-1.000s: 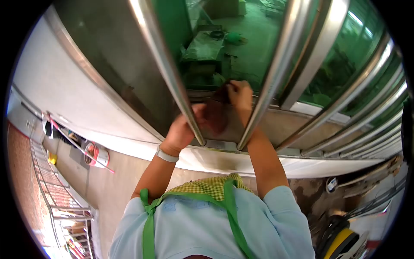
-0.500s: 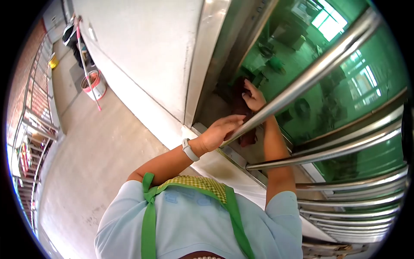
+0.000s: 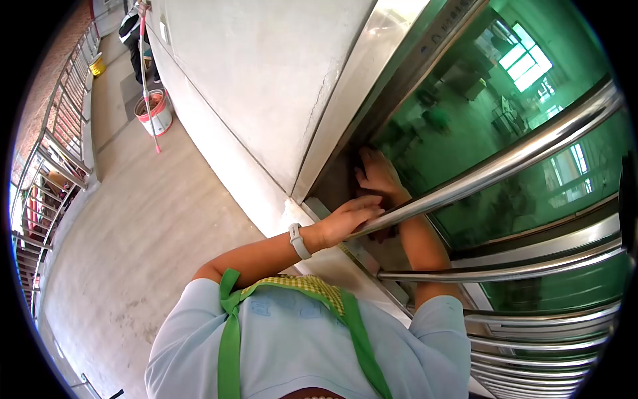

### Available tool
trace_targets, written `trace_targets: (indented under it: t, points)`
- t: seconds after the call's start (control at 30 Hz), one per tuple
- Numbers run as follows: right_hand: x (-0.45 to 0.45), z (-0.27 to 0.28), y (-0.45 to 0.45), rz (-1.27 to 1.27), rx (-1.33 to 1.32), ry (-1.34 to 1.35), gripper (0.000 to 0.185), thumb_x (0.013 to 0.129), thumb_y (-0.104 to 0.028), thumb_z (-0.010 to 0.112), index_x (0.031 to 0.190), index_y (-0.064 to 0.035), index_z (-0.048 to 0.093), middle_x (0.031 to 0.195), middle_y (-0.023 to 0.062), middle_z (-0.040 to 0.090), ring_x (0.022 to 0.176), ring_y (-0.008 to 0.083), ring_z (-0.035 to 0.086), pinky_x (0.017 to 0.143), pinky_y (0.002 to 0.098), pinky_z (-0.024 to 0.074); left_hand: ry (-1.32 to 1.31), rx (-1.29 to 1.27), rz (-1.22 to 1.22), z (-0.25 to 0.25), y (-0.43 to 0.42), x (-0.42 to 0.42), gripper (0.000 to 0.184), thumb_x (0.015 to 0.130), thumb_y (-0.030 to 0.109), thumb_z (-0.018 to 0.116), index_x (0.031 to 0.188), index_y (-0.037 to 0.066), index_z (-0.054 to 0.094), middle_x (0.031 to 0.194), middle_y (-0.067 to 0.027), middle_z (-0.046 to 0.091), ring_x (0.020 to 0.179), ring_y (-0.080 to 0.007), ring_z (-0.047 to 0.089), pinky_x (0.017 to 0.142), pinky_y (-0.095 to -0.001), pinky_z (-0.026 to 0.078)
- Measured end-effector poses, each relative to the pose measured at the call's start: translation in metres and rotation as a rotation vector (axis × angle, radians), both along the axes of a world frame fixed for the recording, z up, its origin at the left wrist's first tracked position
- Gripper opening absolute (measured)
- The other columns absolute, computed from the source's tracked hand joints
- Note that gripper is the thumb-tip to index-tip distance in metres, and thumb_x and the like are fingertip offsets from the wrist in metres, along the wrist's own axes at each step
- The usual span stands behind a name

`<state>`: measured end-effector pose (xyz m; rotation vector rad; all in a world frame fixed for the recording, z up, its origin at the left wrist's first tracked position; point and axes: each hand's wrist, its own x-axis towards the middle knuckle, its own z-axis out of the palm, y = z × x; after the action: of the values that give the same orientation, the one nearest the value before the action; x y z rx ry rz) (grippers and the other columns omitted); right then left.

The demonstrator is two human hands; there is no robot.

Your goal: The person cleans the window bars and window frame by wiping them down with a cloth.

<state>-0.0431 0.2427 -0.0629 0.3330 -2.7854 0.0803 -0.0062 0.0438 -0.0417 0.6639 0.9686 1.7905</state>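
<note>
My left hand (image 3: pixel 347 221), with a pale watch band on the wrist, is closed over the lower end of the top metal bar (image 3: pixel 492 166). Behind that bar, my right hand (image 3: pixel 381 174) reaches in to the corner where the window frame (image 3: pixel 355 130) meets the green-tinted glass (image 3: pixel 458 206). Its fingers lie against a dark red cloth (image 3: pixel 381 234), mostly hidden by the hands and the bar. My right forearm passes between the top bar and a lower metal bar (image 3: pixel 505 271).
More curved metal bars run down the right side. A white wall (image 3: pixel 259 73) stands left of the window. Farther along the walkway (image 3: pixel 153 213) are a red-rimmed bucket (image 3: pixel 158 124), a pink-ended pole (image 3: pixel 145 80), a person in dark trousers, a yellow bucket (image 3: pixel 97 65) and a railing (image 3: pixel 56 146).
The view has shifted, so the bucket and the window look displaced. My right hand has moved lower and left, nearer the frame corner, and less of the cloth shows. My left hand stays on the bar.
</note>
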Motion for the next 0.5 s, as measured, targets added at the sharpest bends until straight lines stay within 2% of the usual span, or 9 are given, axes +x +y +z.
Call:
trace_targets:
  t: [0.13,0.2,0.23,0.27,0.3,0.33,0.4,0.43,0.5]
  points:
    - [-0.002,-0.003,-0.002,-0.132,0.109,-0.072,0.04,0.07,-0.019,0.058,0.103,0.0019,0.049,0.091,0.0218,0.056,0.09,0.0364,0.053,0.079,0.0431,0.0448,-0.08,0.002,-0.023,-0.002,0.005,0.0,0.051,0.088,0.018,0.044,0.13,-0.008,0.03,0.117,-0.015,0.049,0.111,-0.0184,0.045,0.094,-0.027,0.035]
    - [-0.007,0.002,-0.003,-0.153,0.076,-0.021,0.037,0.07,-0.021,0.058,0.1,-0.0003,0.049,0.09,0.0207,0.056,0.084,0.0361,0.055,0.071,0.043,0.0475,-0.075,-0.022,-0.032,0.001,0.003,-0.005,0.051,0.088,0.016,0.044,0.13,-0.008,0.029,0.115,-0.0157,0.05,0.11,-0.0189,0.046,0.093,-0.027,0.035]
    - [-0.007,0.004,-0.004,-0.159,0.078,-0.021,0.037,0.07,-0.021,0.058,0.1,-0.0003,0.049,0.09,0.0207,0.056,0.084,0.0361,0.055,0.071,0.043,0.0475,-0.077,-0.058,-0.038,0.003,0.0,-0.007,0.051,0.088,0.015,0.044,0.131,-0.008,0.029,0.113,-0.0163,0.051,0.109,-0.0195,0.047,0.092,-0.0269,0.036]
    - [-0.005,0.005,-0.004,-0.201,0.047,-0.079,0.037,0.072,-0.021,0.056,0.103,-0.001,0.051,0.087,0.0234,0.056,0.076,0.0388,0.056,0.064,0.0451,0.0471,-0.077,-0.061,-0.038,0.006,-0.001,-0.007,0.051,0.088,0.015,0.044,0.131,-0.008,0.029,0.113,-0.0163,0.051,0.109,-0.0195,0.047,0.092,-0.0269,0.036]
    - [0.001,0.003,-0.002,-0.261,0.019,-0.145,0.037,0.073,-0.021,0.055,0.105,-0.0017,0.052,0.084,0.0262,0.055,0.069,0.0415,0.056,0.057,0.0472,0.0467,-0.046,-0.066,-0.051,0.015,-0.005,-0.007,0.047,0.088,0.014,0.044,0.128,-0.007,0.033,0.11,-0.015,0.053,0.105,-0.0183,0.049,0.09,-0.0259,0.037]
    - [0.006,0.001,0.003,-0.276,0.015,-0.154,0.037,0.073,-0.021,0.055,0.105,-0.0017,0.052,0.084,0.0262,0.055,0.069,0.0415,0.056,0.057,0.0472,0.0467,-0.016,-0.074,-0.061,0.018,-0.006,-0.008,0.043,0.088,0.013,0.043,0.126,-0.006,0.037,0.106,-0.0136,0.055,0.101,-0.0171,0.051,0.088,-0.0249,0.038]
    - [0.019,0.004,0.01,-0.24,0.037,-0.117,0.032,0.072,-0.02,0.055,0.1,-0.0042,0.055,0.072,0.0227,0.057,0.062,0.0399,0.057,0.056,0.047,0.047,-0.021,-0.004,-0.132,0.013,0.0,-0.008,0.037,0.088,0.013,0.043,0.12,-0.005,0.042,0.102,-0.0111,0.056,0.097,-0.015,0.052,0.086,-0.0242,0.038]
    - [0.028,0.004,0.01,-0.26,0.031,-0.124,0.032,0.072,-0.02,0.055,0.1,-0.0042,0.055,0.072,0.0227,0.057,0.062,0.0399,0.057,0.056,0.047,0.047,-0.021,0.07,-0.187,0.008,0.003,-0.01,0.032,0.088,0.013,0.042,0.115,-0.003,0.047,0.099,-0.0087,0.057,0.093,-0.0129,0.052,0.084,-0.0236,0.039]
    - [0.045,0.009,0.01,-0.388,0.053,-0.055,0.025,0.066,-0.015,0.056,0.089,-0.0052,0.059,0.062,0.0149,0.06,0.067,0.0319,0.059,0.058,0.0433,0.0487,-0.022,0.145,-0.256,0.005,0.009,-0.011,0.029,0.088,0.014,0.042,0.11,-0.002,0.052,0.095,-0.0062,0.059,0.089,-0.0108,0.053,0.082,-0.0229,0.039]
